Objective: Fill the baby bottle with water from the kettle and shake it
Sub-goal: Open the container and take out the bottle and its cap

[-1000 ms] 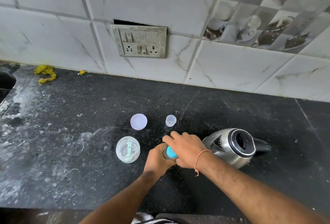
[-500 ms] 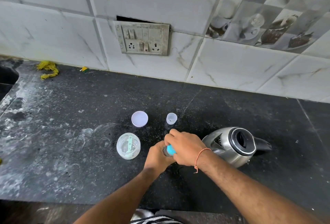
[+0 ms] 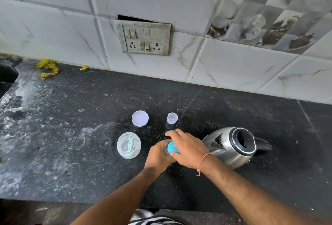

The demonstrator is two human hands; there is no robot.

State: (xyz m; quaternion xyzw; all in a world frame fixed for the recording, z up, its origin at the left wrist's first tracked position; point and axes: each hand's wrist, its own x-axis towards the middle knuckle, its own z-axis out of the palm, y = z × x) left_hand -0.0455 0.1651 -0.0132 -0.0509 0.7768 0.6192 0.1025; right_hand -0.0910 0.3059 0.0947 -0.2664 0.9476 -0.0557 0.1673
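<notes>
While both hands' [image 3: 159, 154] [image 3: 187, 146] grip clasps the turquoise-collared bottle [image 3: 172, 147], the steel kettle [image 3: 231, 145] gleams beside.

Black speckled stone tabletop [image 3: 233, 117], dusted white toward its left side, backed by a white marble-veined tiled wall [image 3: 53, 27] with a grimy switch-and-socket plate [image 3: 143, 38], cup-printed tiles [image 3: 269, 18] at upper right, under soft even light.

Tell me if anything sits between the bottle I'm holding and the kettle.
Nothing visible does. The baby bottle with the teal collar is in the grip of both the left hand and the right hand, and the open steel kettle stands just right of them on the black countertop, with only the right hand between.
</notes>
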